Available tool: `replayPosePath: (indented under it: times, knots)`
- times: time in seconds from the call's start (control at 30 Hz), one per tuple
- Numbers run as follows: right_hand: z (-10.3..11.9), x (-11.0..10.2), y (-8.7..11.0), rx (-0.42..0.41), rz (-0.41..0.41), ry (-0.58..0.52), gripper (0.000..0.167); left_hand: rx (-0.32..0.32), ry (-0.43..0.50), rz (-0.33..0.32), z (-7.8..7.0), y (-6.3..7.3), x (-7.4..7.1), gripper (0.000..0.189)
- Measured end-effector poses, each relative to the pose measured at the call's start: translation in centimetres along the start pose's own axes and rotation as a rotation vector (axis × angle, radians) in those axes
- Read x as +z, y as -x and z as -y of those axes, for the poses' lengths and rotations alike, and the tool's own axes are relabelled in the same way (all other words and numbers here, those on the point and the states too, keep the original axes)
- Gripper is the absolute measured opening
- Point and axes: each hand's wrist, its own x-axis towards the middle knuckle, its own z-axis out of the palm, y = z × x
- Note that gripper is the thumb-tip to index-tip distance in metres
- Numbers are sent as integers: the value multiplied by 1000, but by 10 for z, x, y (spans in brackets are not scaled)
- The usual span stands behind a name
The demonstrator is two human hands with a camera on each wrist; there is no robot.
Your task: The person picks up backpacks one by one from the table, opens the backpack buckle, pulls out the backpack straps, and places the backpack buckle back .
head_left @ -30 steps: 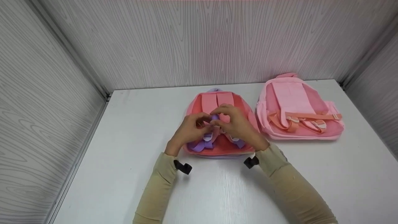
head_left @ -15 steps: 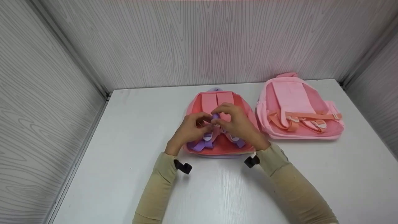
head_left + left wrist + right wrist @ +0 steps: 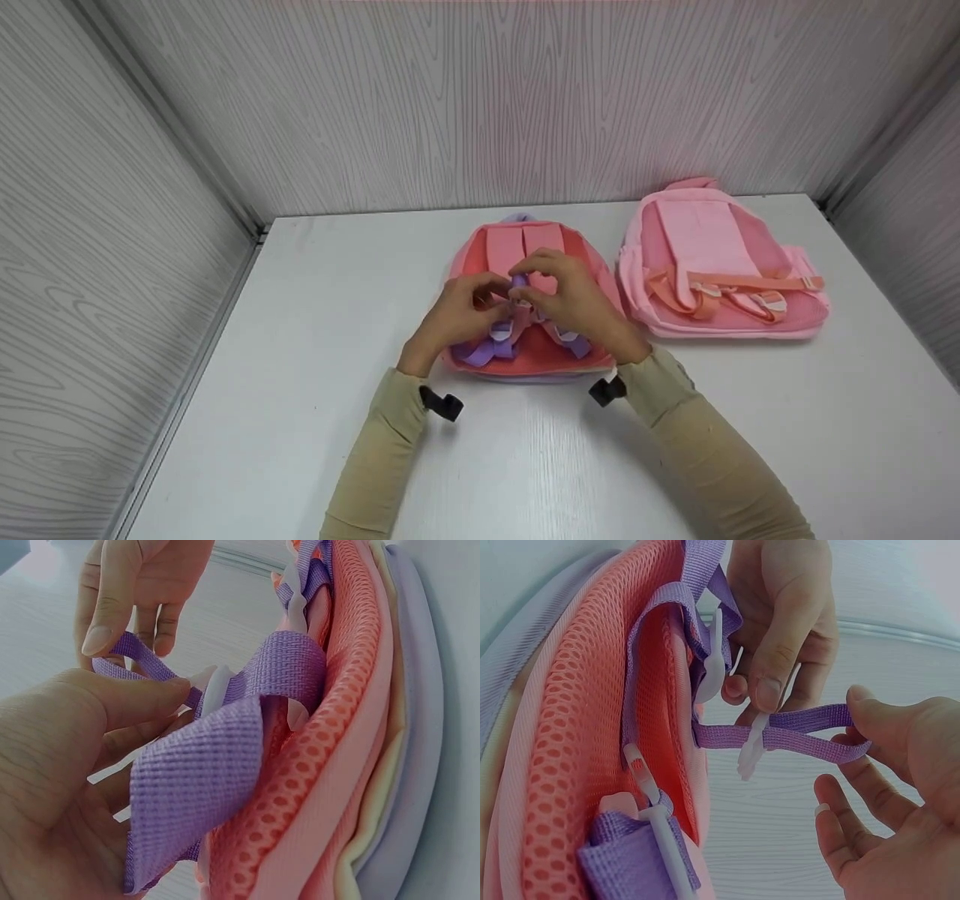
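A small coral-and-pink backpack (image 3: pixel 474 259) lies on the table with its straps facing up. Above its middle, my left hand (image 3: pixel 459 309) pinches a white plastic slider (image 3: pixel 751 751) on a purple webbing strap (image 3: pixel 806 718), between thumb and fingers. My right hand (image 3: pixel 571 294) pinches the end of the loop which that strap forms beyond the slider. In the left wrist view, a wide purple webbing end (image 3: pixel 199 765) hangs against the left palm. Another white buckle (image 3: pixel 664 840) with purple webbing rests nearer the bag's mesh back.
To the right on the white table (image 3: pixel 300 360) lies a second, light pink backpack (image 3: pixel 709 225) with orange straps (image 3: pixel 750 280). A grey wood-grain panel (image 3: pixel 465 105) rises behind the table, and more panels stand at both sides.
Both hands stay nearly still with the same hold. My right hand has shifted up very slightly, and the purple loop shows a little more between the fingers.
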Motion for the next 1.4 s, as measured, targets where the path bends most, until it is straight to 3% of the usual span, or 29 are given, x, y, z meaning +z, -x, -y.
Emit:
replayPosePath:
  times: [0.33, 0.57, 0.87, 1.27, 1.4]
  knots:
    - [1, 0, 0, 13, 1, -19, 25, -5, -4, 6, -1, 0, 0, 26]
    - [2, 0, -1, -27, -13, 7, 23, 22, 8, 1, 0, -1, -1, 23]
    - [-2, -3, 0, -45, -21, -39, 23, 19, 30, -4, 0, 0, -1, 26]
    - [-3, -9, 4, 34, -22, -26, 29, 1, 13, 7, -1, 1, -1, 23]
    - [-4, -11, 4, 22, -42, -12, 28, -14, 15, 6, -2, 1, 0, 23]
